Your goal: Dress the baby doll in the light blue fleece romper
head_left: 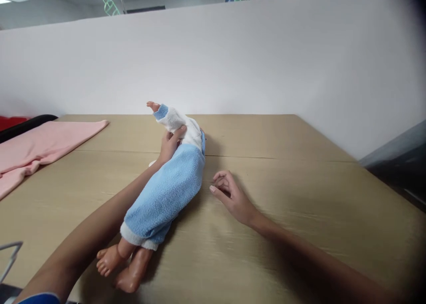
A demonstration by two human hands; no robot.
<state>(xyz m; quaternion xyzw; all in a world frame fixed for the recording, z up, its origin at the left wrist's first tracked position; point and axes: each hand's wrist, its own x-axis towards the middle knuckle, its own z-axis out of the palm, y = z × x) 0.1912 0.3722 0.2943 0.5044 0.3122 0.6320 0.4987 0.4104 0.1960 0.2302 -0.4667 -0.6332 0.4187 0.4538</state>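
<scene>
A baby doll in blue fleece trousers and a white top with blue cuffs lies turned on its side on the table. Its bare feet point toward me, one arm reaches up to the left, and its head is hidden behind the body. My left hand grips the doll's upper body, thumb over the white top and the other fingers out of sight behind it. To the right of the doll, apart from it, my right hand hovers over the table with fingers loosely curled, a gap between thumb and fingertips, and nothing in it.
A pink cloth is spread on the left of the wooden table, beside a black-edged red item. A white partition rises behind the table. A grey wire-like frame shows at the lower left.
</scene>
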